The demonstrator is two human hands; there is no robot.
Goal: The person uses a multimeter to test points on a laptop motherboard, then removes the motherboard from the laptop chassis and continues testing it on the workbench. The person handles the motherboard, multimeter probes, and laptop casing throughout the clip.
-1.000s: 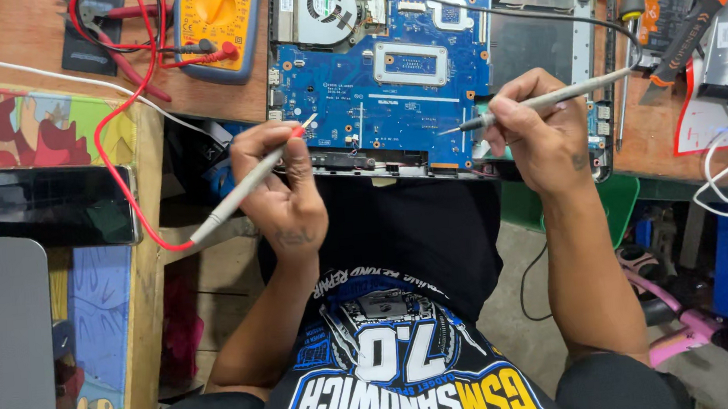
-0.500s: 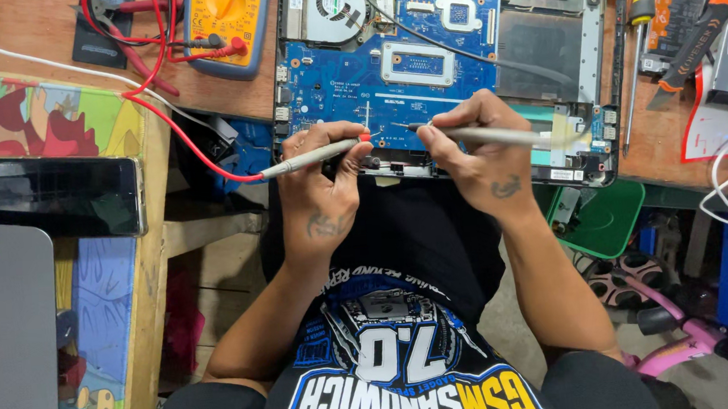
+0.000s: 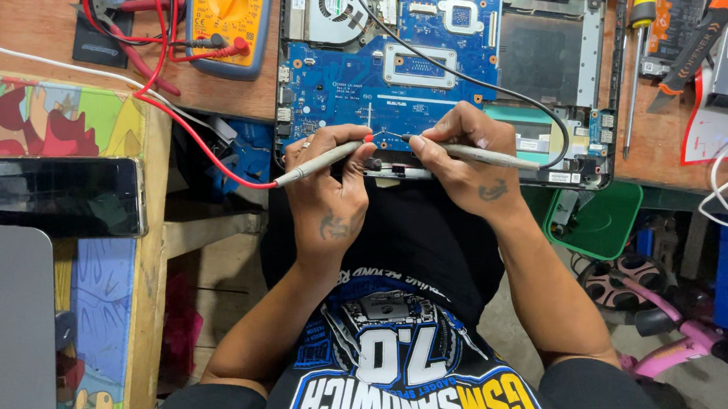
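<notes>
Both hands sit close together at the near edge of the opened laptop, just above the middle of the frame, each holding a slim grey test probe like a pen so that the two tips can meet the same small patch of the blue circuit board [image 3: 388,73]. The left hand [image 3: 328,190] has its fingers pressed together around the red-tipped probe [image 3: 322,160], whose red lead [image 3: 194,131] loops away to the upper left and plugs into the yellow multimeter [image 3: 228,16], lying on the worktop [image 3: 39,31] within glancing distance. The right hand [image 3: 465,170] pinches the other probe [image 3: 481,154] between thumb and fingertips; its black lead [image 3: 457,72] arcs across the board. The low, slanted grip keeps the wrists resting and the points steady. The board lies flat in the laptop shell in the upper centre of the frame, blue, studded with small parts, a silver socket frame near its middle and a round fan [image 3: 333,3] at its upper left corner. A yellow-handled screwdriver [image 3: 639,18] lies on the worktop at the upper right.
</notes>
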